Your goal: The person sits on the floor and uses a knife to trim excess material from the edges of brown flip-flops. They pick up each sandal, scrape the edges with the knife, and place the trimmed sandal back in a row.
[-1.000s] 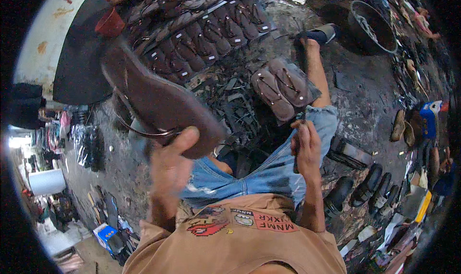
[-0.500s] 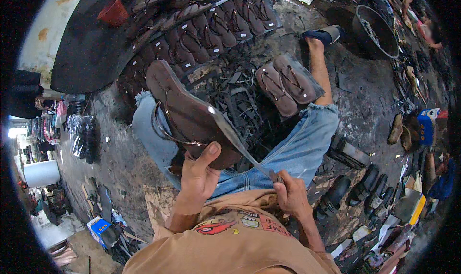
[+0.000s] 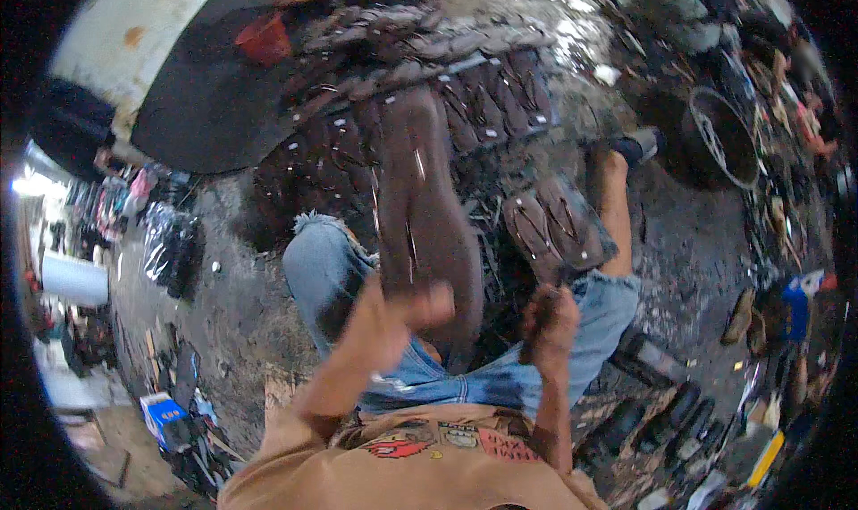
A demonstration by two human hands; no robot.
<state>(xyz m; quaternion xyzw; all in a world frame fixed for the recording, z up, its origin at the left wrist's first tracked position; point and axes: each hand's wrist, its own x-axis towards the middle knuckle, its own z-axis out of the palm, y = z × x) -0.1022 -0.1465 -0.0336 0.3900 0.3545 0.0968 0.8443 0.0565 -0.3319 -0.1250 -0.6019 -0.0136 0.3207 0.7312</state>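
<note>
Left hand [image 3: 393, 318] gripping heel end of brown sandal [image 3: 427, 215], sole extending up and away. Right hand [image 3: 550, 318] curled just right of it, grip unclear through blur. Sandal pair [image 3: 556, 228] just above right hand.

Sandal [image 3: 424, 215] between knees; sandal pair [image 3: 554, 228] right; sandal rows [image 3: 420, 99] beyond.

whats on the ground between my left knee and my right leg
In the head view, between the left knee and the right leg lie tangled dark sandal straps and a brown sandal pair; the sandal in your left hand partly covers that stretch.
</note>
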